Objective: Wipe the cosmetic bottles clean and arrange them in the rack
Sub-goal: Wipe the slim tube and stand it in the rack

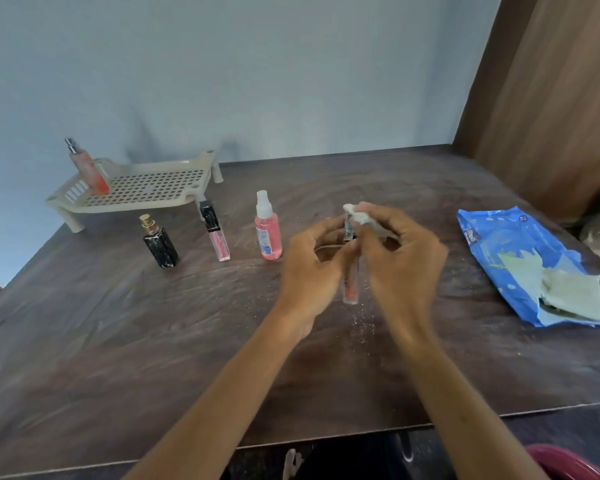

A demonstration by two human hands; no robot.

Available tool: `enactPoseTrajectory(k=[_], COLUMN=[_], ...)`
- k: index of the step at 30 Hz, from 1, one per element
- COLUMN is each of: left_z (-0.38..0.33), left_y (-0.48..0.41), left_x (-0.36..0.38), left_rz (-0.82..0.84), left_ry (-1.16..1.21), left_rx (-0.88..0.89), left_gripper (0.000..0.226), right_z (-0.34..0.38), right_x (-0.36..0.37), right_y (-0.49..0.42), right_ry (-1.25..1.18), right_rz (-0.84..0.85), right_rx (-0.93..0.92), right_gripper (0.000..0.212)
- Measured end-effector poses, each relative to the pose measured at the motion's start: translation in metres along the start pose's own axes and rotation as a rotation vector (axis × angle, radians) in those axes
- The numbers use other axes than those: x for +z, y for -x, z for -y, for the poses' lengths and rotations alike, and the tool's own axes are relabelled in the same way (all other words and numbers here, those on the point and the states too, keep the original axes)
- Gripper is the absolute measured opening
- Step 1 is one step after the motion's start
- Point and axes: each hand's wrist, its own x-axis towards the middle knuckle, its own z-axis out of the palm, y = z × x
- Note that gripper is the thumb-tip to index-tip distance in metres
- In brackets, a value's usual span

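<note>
Tube (350,268) upright-ish, black cap away from the person — label unreadable.
Left hand (312,268) grips it; right hand (400,252) pinches wipe (361,214) on the cap.

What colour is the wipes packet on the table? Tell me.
Blue, with white print; the wipes packet shows in the head view.

Five cosmetic bottles are counted: one in the rack (142,188), three on the worktop (118,323), one held. One wipe pack (499,251) is seen.

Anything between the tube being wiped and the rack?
Partly. The pink spray bottle, lip gloss and black bottle stand on the table between the held tube and the rack; lifted over them, nothing blocks.
</note>
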Motion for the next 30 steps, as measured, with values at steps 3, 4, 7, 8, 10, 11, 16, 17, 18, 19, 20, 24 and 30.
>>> enactPoseTrajectory(k=[3,4,7,8,10,11,16,17,18,19,20,24,30], left_z=[0.007,0.009,0.011,0.011,0.013,0.014,0.015,0.015,0.015,0.017,0.019,0.023,0.019], left_y=[0.011,0.015,0.03,0.035,0.045,0.048,0.051,0.051,0.052,0.052,0.053,0.054,0.054], left_x=[-0.018,-0.024,-0.043,-0.048,-0.056,-0.061,-0.077,-0.078,-0.079,-0.079,-0.081,-0.087,-0.095], left_rz=[-0.068,-0.085,-0.116,-0.124,-0.161,-0.187,-0.298,-0.296,-0.292,-0.286,-0.275,-0.205,-0.179], left_ry=[0.009,-0.027,-0.177,-0.226,-0.323,-0.364,-0.551,-0.564,-0.58,-0.604,-0.62,-0.528,-0.388], left_rx=[0.033,0.07,0.207,0.242,0.307,0.343,0.528,0.542,0.554,0.561,0.56,0.483,0.392], left_gripper=[0.031,0.033,0.034,0.035,0.037,0.038,0.036,0.035,0.035,0.035,0.035,0.038,0.03], right_z=[-0.002,-0.004,-0.004,-0.003,0.004,0.009,0.027,0.027,0.026,0.025,0.025,0.03,0.042], right_x=[0.011,0.014,0.023,0.026,0.031,0.034,0.043,0.045,0.046,0.047,0.048,0.049,0.058], right_y=[0.026,0.033,0.052,0.056,0.061,0.062,0.07,0.072,0.073,0.075,0.076,0.073,0.078], right_ry=[0.107,0.143,0.137,0.118,0.067,0.025,-0.27,-0.29,-0.303,-0.311,-0.321,-0.36,-0.219], right_rz=[0.107,0.146,0.166,0.144,0.094,0.08,0.094,0.107,0.123,0.136,0.141,0.155,0.147], right_rx=[-0.161,-0.217,-0.294,-0.302,-0.275,-0.224,0.203,0.252,0.29,0.319,0.345,0.381,0.211], right_gripper=[0.028,0.028,0.026,0.024,0.019,0.016,0.033,0.033,0.032,0.032,0.033,0.032,0.029])
